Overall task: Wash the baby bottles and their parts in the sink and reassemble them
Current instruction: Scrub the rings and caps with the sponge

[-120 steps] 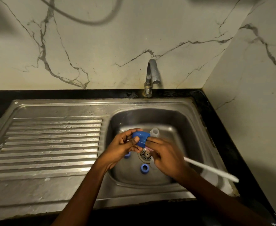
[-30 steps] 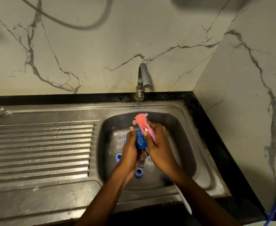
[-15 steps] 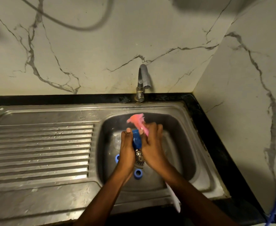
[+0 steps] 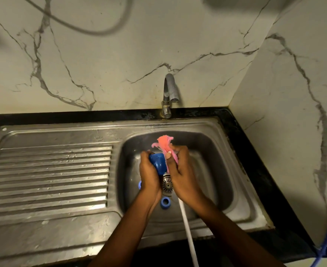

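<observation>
Overlapping the drain (image 4: 167, 186), left hand (image 4: 149, 173) grips cap (image 4: 157, 162), right hand (image 4: 180, 170) pink brush (image 4: 163, 141).

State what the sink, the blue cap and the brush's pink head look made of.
Sink: stainless steel, dull-brushed, going by grey metallic glare and pressed ridges. Blue cap: likely hard plastic, smooth with a glossy highlight. Pink head: probably sponge or soft fibre, matte, ragged-edged.

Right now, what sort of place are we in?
Probably a home kitchen's washing-up corner: a stainless sink with ribbed drainboard, a tap behind it, a black counter against marble-look walls.
</observation>
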